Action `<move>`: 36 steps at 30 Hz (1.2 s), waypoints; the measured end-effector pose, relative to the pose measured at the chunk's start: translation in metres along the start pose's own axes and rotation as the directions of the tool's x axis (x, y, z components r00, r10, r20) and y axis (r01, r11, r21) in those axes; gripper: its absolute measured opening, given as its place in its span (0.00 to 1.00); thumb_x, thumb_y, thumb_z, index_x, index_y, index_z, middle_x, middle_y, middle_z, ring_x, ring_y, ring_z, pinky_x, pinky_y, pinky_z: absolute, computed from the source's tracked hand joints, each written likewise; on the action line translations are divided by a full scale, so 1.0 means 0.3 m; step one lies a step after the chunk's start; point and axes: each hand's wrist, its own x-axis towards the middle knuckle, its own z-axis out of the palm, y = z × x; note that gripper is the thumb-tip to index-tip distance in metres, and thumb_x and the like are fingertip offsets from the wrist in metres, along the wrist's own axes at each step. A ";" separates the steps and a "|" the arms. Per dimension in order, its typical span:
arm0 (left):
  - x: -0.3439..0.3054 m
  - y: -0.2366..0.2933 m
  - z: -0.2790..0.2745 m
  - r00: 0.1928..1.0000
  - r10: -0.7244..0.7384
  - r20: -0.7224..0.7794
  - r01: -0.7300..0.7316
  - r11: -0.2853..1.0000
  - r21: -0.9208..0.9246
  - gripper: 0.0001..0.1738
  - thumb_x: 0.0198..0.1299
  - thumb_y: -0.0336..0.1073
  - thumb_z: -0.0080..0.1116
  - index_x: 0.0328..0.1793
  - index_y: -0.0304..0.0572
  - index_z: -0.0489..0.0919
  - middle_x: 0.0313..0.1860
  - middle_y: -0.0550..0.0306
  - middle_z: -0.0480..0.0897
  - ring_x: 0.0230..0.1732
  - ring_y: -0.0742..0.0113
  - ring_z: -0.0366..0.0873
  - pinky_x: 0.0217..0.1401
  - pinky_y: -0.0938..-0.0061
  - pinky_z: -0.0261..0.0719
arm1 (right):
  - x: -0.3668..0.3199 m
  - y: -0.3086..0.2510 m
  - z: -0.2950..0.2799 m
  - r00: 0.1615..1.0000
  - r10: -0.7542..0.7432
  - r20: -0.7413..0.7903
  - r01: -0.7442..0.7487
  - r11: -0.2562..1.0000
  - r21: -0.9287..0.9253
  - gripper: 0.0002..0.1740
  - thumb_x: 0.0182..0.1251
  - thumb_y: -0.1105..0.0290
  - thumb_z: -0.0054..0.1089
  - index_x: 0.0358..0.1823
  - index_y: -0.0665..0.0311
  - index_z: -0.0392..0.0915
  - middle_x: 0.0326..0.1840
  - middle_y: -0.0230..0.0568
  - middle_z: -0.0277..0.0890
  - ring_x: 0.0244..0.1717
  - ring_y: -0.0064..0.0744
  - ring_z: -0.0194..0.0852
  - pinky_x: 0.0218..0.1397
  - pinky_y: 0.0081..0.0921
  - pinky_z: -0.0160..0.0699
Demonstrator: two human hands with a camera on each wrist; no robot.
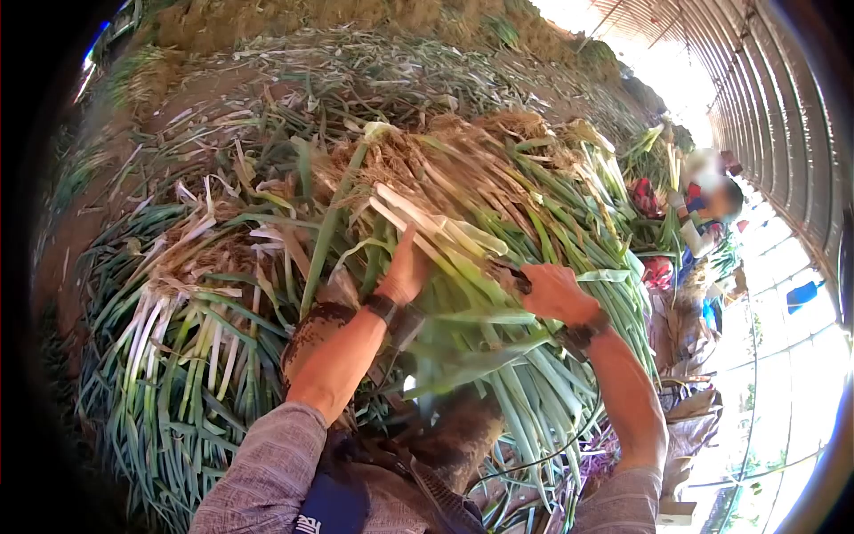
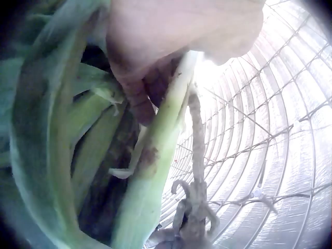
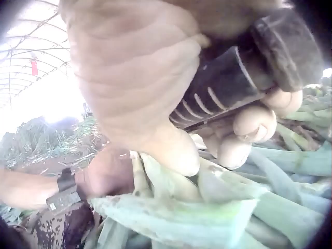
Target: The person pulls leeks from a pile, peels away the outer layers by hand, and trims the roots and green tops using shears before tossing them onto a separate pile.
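Note:
My left hand (image 1: 407, 267) grips a few leeks (image 1: 454, 251), their white ends pointing up and away in the head view. In the left wrist view, a pale green stalk (image 2: 151, 171) runs out from under the curled fingers of that hand (image 2: 181, 31). My right hand (image 1: 559, 294) is beside the leaves, to the right. Its fingers curl round a dark ridged handle (image 3: 220, 85) in the right wrist view, and the thumb of that hand (image 3: 140, 67) lies against the leek leaves (image 3: 176, 220). The handle's far end is hidden.
A large heap of leeks with brown roots (image 1: 525, 191) lies ahead and to the right. Another leek pile (image 1: 165, 356) is at the left. Loose leaves (image 1: 356, 71) cover the ground beyond. Another person (image 1: 712, 214) is at the right, beneath the ribbed roof (image 1: 783, 116).

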 end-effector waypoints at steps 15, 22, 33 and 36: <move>-0.074 -0.029 0.012 0.952 0.040 -0.302 -0.002 0.992 0.125 0.17 0.73 0.40 0.57 0.61 0.40 0.77 0.53 0.54 0.84 0.51 0.61 0.84 0.56 0.63 0.84 | -0.122 0.107 -0.108 0.988 0.096 0.118 -0.086 0.993 -0.085 0.19 0.62 0.55 0.59 0.40 0.65 0.80 0.34 0.57 0.81 0.40 0.62 0.79 0.45 0.50 0.76; -0.116 -0.066 0.027 0.928 0.066 -0.368 -0.038 0.996 0.082 0.12 0.70 0.39 0.61 0.52 0.40 0.81 0.41 0.58 0.86 0.33 0.68 0.80 0.38 0.68 0.83 | -0.387 0.176 -0.111 0.950 0.254 0.182 -0.240 0.966 -0.093 0.17 0.63 0.57 0.57 0.43 0.63 0.81 0.38 0.56 0.82 0.42 0.61 0.80 0.48 0.52 0.77; -0.197 -0.093 0.034 0.899 0.045 -0.435 0.005 0.994 0.112 0.12 0.69 0.38 0.63 0.49 0.37 0.81 0.36 0.58 0.84 0.33 0.67 0.81 0.36 0.69 0.83 | -0.274 0.115 -0.002 0.995 0.009 0.100 -0.009 1.000 -0.001 0.20 0.68 0.51 0.57 0.41 0.61 0.81 0.31 0.57 0.80 0.37 0.64 0.78 0.42 0.52 0.74; -0.228 -0.095 0.039 0.878 0.046 -0.477 -0.028 0.999 0.045 0.11 0.68 0.39 0.64 0.45 0.39 0.80 0.34 0.59 0.83 0.33 0.66 0.82 0.38 0.69 0.84 | -0.265 0.048 -0.023 0.985 0.029 0.170 -0.030 1.000 0.007 0.17 0.63 0.56 0.56 0.41 0.61 0.82 0.33 0.56 0.81 0.39 0.63 0.79 0.44 0.53 0.76</move>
